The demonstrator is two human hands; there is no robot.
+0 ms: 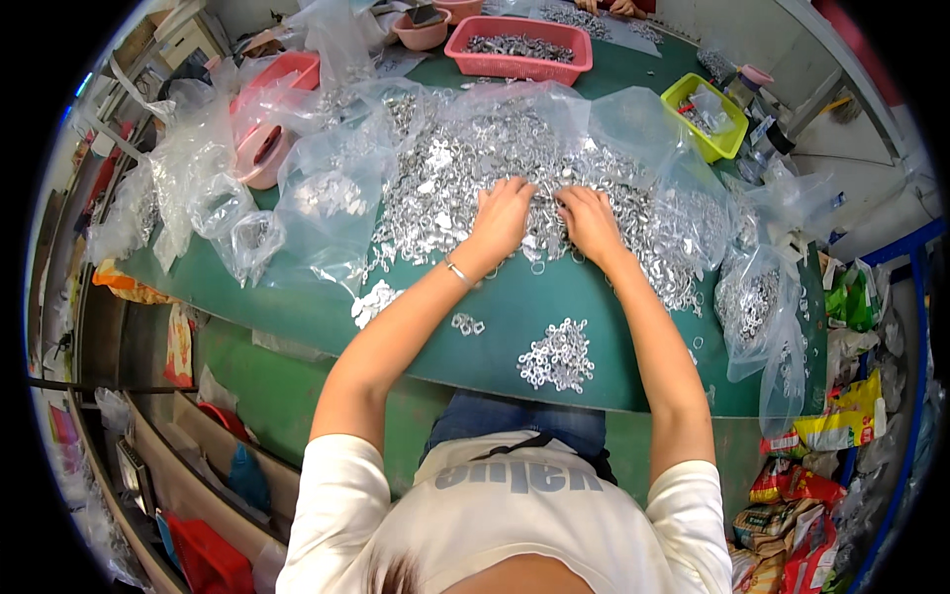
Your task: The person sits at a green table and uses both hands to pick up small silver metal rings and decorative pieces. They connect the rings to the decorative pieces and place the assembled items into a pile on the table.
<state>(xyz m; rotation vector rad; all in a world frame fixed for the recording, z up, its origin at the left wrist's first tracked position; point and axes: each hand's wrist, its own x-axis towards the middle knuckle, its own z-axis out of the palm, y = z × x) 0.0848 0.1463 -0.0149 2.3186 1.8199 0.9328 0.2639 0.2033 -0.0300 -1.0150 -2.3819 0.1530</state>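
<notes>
A broad pile of small silvery metal ring-like parts (475, 148) lies across the green table, partly on clear plastic. My left hand (503, 216) is at the pile's near edge, its fingers bent and closed among the pieces. Close by on the right, my right hand (591, 220) has its fingers drawn together, tips down in the same pile. Whatever the fingertips hold is too small or hidden to make out. Between my forearms sits a small separate heap of metal parts (557, 356). A few pieces (467, 324) and some flat whitish ones (374, 303) lie near my left forearm.
A pink basket (517, 69) of metal parts stands at the far side, a yellow-green basket (705, 117) at far right. Clear plastic bags (332, 213) crowd the left; a bag of parts (757, 302) hangs over the right edge. Another person's hands (623, 8) show at the far edge.
</notes>
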